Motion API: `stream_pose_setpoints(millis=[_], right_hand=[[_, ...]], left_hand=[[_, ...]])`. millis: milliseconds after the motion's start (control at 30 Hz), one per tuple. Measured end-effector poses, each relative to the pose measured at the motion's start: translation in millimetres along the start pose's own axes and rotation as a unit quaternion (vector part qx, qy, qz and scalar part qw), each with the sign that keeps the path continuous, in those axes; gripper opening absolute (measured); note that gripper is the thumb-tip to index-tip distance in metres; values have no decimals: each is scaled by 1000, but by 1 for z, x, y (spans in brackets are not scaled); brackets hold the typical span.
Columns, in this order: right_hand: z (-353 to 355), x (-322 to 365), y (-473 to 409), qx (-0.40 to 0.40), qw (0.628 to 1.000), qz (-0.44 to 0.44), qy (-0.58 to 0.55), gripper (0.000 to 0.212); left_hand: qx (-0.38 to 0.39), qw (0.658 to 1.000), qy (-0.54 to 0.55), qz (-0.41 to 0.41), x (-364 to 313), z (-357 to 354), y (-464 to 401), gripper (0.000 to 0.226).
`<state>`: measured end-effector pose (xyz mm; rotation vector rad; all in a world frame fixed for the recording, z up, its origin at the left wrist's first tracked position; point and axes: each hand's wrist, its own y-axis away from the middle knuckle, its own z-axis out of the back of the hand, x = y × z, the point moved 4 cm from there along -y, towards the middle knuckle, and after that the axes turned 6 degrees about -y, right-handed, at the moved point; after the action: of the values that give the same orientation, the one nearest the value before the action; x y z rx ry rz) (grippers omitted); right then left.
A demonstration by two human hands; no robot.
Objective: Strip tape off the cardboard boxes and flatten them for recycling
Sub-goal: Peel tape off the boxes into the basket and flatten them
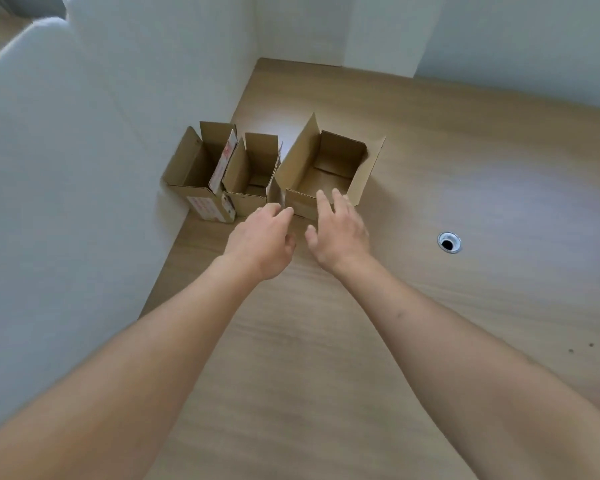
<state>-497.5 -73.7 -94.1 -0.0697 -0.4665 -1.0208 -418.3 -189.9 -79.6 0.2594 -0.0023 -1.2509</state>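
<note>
- Three open cardboard boxes stand in a row on the wooden bench (pixel 430 306), close to its far left corner, where a white partition (pixel 66 202) runs along the left edge.
- The left box (pixel 194 174) sits against the partition; printed tape or a label with red marks shows on its near face and on one raised flap.
- The middle box (pixel 250 181) touches it, flaps up.
- The right box (pixel 326 171), the widest, stands just beside the middle one, flaps upright and its inside bare.
- The left hand (pixel 262 242) reaches to the near left corner of the right box, fingers curled; it may be pinching the flap edge there, but the blur leaves that unclear.
- The right hand (pixel 338 232) is spread, fingertips (pixel 321 199) at the near wall of the right box, gripping nothing.
- A round cable hole (pixel 449 242) lies well apart, toward the bench's right side.
</note>
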Motion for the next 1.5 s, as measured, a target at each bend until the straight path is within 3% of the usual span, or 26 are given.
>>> stream_pose_setpoints(millis=[100,267,433,567,767,1033,1233,1433,1500], right_hand=[[-20,-8,-32,5,999,-2,42,78],[-23,-25,-28,-24,996,19,87,26],[-19,-43,8,-4,995,39,89,17],[-22,-52,48,3,993,63,103,8],[-23,-67,102,38,992,53,105,9],[-15,-98,180,122,986,29,111,23],[-14,-121,248,136,986,26,97,32],[-24,-138,304,169,981,-33,95,84],[-23,-145,317,156,984,-70,56,88]], left_hand=[[3,1000,9,19,11,-24,-10,48],[-10,998,43,54,22,-45,-6,37],[-34,996,65,44,8,-36,14,37],[-69,995,67,27,-19,-24,28,51],[49,995,-67,-58,-53,-43,45,68],[160,981,-99,-36,-92,-80,102,93],[228,972,-20,-46,-123,-104,156,98],[267,958,-37,-95,-154,-126,192,110],[268,956,-57,-106,-160,-132,201,115]])
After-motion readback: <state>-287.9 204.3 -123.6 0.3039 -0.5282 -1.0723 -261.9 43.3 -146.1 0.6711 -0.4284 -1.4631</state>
